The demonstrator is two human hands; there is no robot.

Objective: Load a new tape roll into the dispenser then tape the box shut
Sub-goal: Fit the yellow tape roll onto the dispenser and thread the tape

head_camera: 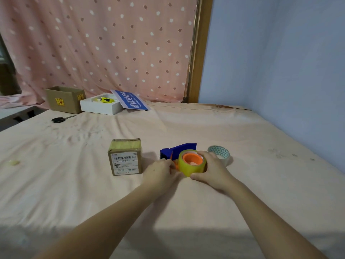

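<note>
**Head view: both hands on the tape roll at the dispenser**

On the pink sheet (242, 184) that covers the surface, the right hand (212, 169) is wrapped round the right side of the yellowish tape roll (192, 168), fingers curled over its far edge and thumb at the near rim. The roll sits on an orange hub (192, 159), its open face turned up towards the camera. Just behind it lies the blue dispenser (177, 150), its body running back and to the right. The left hand (160, 171) rests on the sheet at the roll's left side, fingertips closed against an orange part there; whether it pinches the tape's end or only the plastic, I cannot tell from here.

The small cardboard box (126, 157), label facing the camera and its top taped over, stands just left of the left hand, apart from it. A second roll with a green triangle pattern (219, 153) lies flat right behind the right hand.
</note>
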